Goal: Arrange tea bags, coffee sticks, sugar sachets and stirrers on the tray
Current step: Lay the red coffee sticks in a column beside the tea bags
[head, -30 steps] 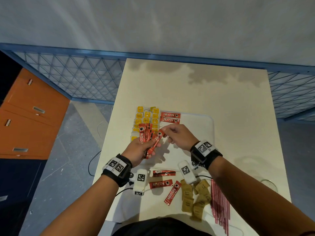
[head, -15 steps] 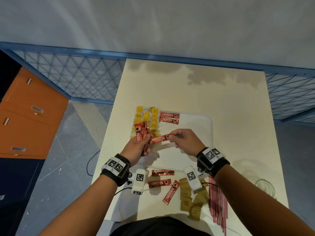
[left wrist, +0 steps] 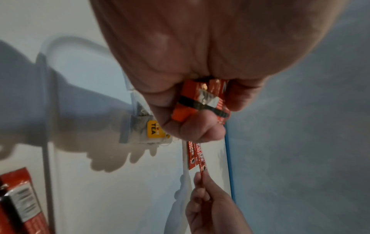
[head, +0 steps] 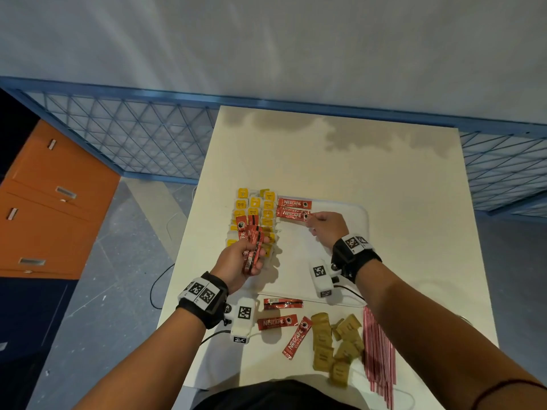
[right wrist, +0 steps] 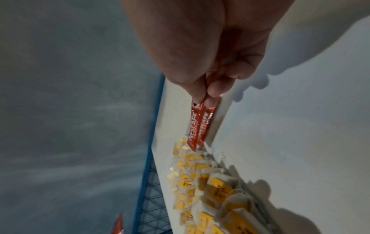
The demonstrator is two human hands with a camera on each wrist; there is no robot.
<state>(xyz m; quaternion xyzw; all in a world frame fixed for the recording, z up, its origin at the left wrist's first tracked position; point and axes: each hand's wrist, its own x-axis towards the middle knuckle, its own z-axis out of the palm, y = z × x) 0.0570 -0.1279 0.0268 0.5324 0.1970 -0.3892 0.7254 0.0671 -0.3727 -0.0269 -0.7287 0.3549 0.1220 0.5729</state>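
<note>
A cream surface is seen from above, and a white tray is laid on it. Along the tray's left edge, yellow-tagged tea bags are set in rows. Beside them, at the tray's far end, red coffee sticks are laid crosswise, one below another. On the surface in front of the tray, three more loose coffee sticks, a heap of brown sugar sachets and a bundle of red stirrers are found, the stirrers rightmost. A fan of coffee sticks is gripped in the left hand, fingers curled round it, above the tea bags. The end of the nearest laid coffee stick is pinched between thumb and fingers of the right hand over the tray; whether that stick is fully resting cannot be told.
</note>
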